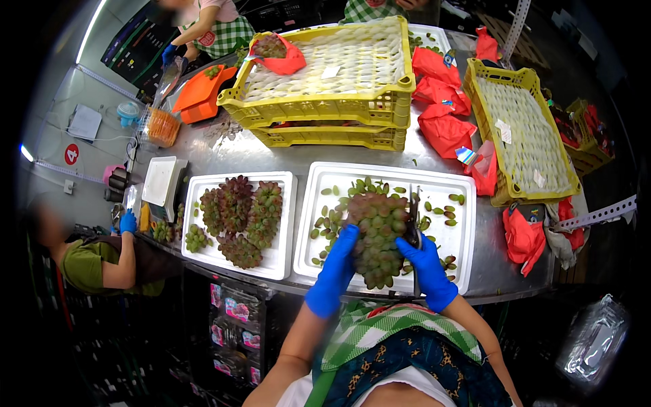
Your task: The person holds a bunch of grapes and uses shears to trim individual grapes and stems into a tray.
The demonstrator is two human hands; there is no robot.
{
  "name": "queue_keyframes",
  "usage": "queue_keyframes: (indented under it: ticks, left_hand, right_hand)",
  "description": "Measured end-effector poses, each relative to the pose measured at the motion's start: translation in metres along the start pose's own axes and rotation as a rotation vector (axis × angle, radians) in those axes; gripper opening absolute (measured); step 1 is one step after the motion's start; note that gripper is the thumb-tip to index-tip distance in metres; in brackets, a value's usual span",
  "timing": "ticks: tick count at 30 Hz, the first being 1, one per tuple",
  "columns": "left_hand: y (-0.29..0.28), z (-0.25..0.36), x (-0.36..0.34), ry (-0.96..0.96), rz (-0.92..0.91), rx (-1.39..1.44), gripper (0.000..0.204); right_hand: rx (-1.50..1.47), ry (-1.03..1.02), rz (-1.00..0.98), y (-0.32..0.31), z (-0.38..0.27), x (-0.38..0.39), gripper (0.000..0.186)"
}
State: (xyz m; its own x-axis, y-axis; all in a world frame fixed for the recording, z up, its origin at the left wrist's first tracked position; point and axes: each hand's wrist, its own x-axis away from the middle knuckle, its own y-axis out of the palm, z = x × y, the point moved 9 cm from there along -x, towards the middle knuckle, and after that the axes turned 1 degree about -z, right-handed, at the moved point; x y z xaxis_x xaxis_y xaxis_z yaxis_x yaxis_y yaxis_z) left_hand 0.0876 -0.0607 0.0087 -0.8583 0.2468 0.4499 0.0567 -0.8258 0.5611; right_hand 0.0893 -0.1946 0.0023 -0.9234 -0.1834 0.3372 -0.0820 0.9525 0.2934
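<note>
A large bunch of reddish-green grapes (377,234) is held up over a white tray (325,173) with loose grapes scattered in it. My left hand (333,271), in a blue glove, grips the bunch along its left side; some of its fingers are hidden behind the grapes. In my blue-gloved right hand (430,268) is a pair of dark scissors (413,214), blades pointing away from me beside the bunch. The right thumb and fingertips touch the bunch's right side. To the left, several grape bunches (236,203) lie in a second white tray (288,224).
Stacked yellow crates (319,102) with white netted padding stand at the back, a red bag of grapes (279,57) on top. Another yellow crate (525,136) and red bags (444,125) are at right. A scale (163,180) sits left. Co-workers (102,264) stand left and behind.
</note>
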Motion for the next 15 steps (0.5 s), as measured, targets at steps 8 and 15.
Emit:
queue_keyframes:
  ticks: [8,15]
  left_hand:
    - [-0.002,0.022,-0.005,0.228,-0.033,-0.032,0.052]
    - [0.023,-0.014,-0.013,0.031,-0.23,0.373,0.081]
  right_hand:
    - [-0.656,0.131,-0.146,0.012,-0.002,0.01,0.046]
    - [-0.507,0.084,-0.131,0.011,0.01,0.002,0.041]
